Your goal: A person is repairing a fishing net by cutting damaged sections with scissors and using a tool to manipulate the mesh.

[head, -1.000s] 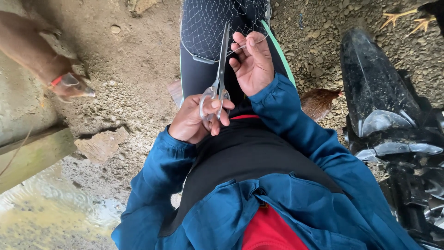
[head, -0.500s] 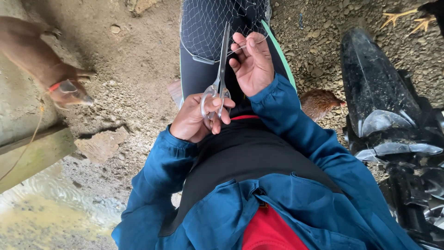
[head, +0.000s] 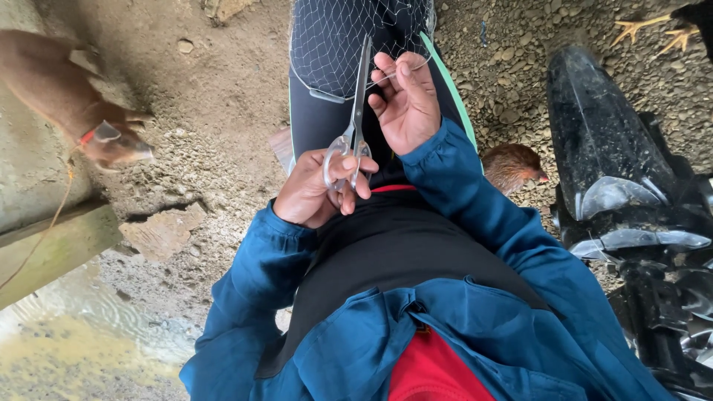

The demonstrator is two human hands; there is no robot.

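One pair of scissors (head: 352, 141) is gripped in the left hand (head: 319, 189), fingers through both loops, its closed blades pointing up along the one net (head: 342, 37) draped over the person's lap. The right hand (head: 405, 104) pinches a single thin strand (head: 405, 68) of that net between fingertips, just beside the blades. One brown hen (head: 512, 165) stands by the right sleeve, one dark motorbike (head: 631, 193) beyond it, and another person's foot (head: 111, 141) rests on the dirt at left
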